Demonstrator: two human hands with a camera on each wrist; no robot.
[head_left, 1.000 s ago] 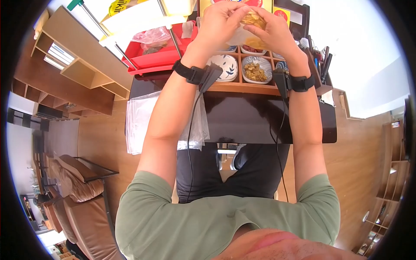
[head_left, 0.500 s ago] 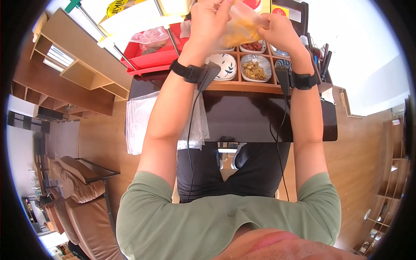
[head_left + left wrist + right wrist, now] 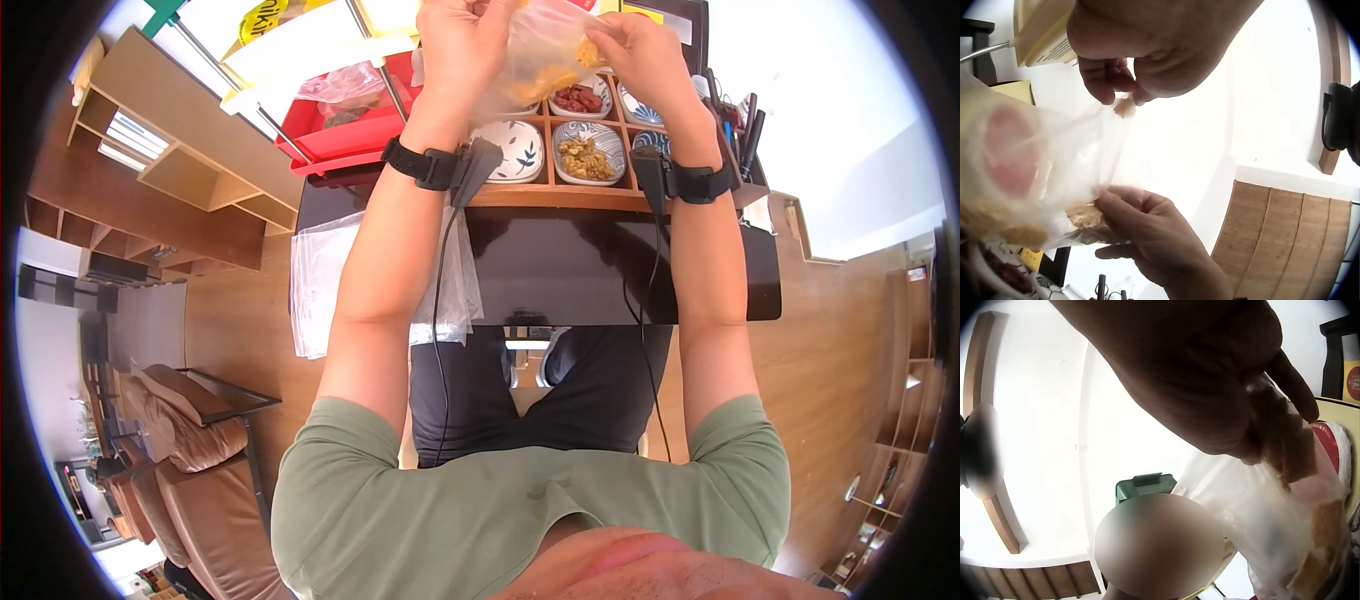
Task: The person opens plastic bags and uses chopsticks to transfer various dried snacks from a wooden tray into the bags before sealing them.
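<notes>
A translucent plastic bag (image 3: 535, 55) with yellow-brown pieces (image 3: 1300, 456) in it hangs between the two hands. My left hand (image 3: 462, 50) pinches one upper edge of the bag; in the left wrist view a small beige piece (image 3: 1124, 107) shows at its fingertips. The other side of the opening is pinched by my right hand (image 3: 648, 62), with pieces bunched right beside its fingers in the right wrist view. Below the bag, a wooden divided tray (image 3: 551, 150) holds patterned dishes: one with walnut-like pieces (image 3: 586, 158), another with dark red pieces (image 3: 578, 98).
Flat clear plastic bags (image 3: 340, 275) lie at the left of the dark table (image 3: 560, 265). A red tray (image 3: 345, 145) stands back left under a pale rack (image 3: 310, 65) with metal posts. Pens (image 3: 752, 140) stand at the right. Cables (image 3: 437, 330) run down from both wrists.
The hands were close together around the yellow pieces and have moved apart. The left hand has shifted left, and the bag now spreads between them.
</notes>
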